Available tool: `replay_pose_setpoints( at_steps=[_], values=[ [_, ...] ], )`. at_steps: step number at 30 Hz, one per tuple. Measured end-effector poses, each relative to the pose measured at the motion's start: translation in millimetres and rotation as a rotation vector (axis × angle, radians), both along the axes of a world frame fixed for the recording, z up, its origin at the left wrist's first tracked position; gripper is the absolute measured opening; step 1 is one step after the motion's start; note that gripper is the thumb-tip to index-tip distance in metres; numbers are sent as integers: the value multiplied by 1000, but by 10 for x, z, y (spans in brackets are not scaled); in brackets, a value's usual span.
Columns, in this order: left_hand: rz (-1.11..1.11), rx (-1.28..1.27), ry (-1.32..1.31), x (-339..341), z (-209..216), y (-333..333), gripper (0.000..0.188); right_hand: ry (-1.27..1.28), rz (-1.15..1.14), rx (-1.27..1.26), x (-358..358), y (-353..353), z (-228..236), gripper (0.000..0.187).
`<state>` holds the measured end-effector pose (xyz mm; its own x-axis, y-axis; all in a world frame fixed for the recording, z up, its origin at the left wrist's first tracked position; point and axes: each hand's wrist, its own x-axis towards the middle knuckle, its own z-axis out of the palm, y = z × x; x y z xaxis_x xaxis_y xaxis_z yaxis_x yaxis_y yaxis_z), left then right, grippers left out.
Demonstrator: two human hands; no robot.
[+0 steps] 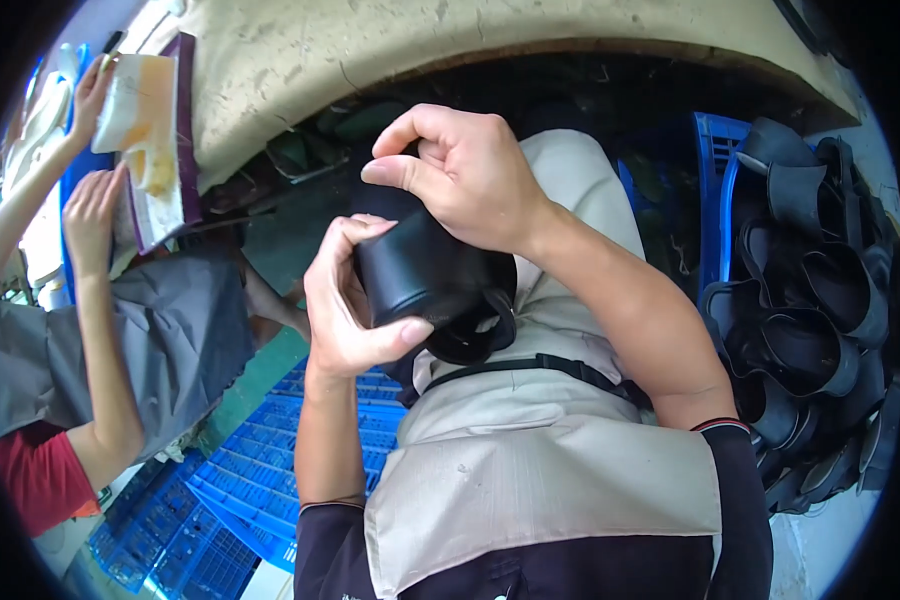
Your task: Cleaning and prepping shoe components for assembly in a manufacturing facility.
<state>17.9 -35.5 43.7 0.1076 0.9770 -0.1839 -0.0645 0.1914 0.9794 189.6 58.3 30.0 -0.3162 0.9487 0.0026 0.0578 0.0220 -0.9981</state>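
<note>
A table [370, 45] spans the far side; a black footwear heap [805, 345] fills the right; blue crates [275, 465] lie near left. In the middle, a black shoe [405, 265] is clamped in the left hand [340, 320]. The right hand [470, 175], apart from the left, curls at the shoe's far side; whether it grips anything, I cannot tell

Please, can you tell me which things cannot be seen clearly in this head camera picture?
All in the head view:
- Some fingertips of the left hand: behind the black shoe piece.
- Anything inside the right hand: its own curled fingers hide it.
- Small mark on the shoe piece: too small, blurred.
- Lower part of the black footwear pile: covered by upper pieces.
</note>
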Motion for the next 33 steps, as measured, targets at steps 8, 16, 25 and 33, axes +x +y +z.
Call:
replay_pose_setpoints(
  at_steps=[8,16,25,33],
  values=[
    [83,-118,-179,-262,76,291,61,-91,113,-250,-318,188,-123,30],
    [93,-117,42,-400,182,342,36,-62,348,-78,-122,-181,324,106],
    [289,39,268,-528,-272,294,42,-222,380,7,-296,-346,178,85],
    [214,18,288,-460,-113,316,20,-267,362,70,-395,-405,412,85]
  ],
)
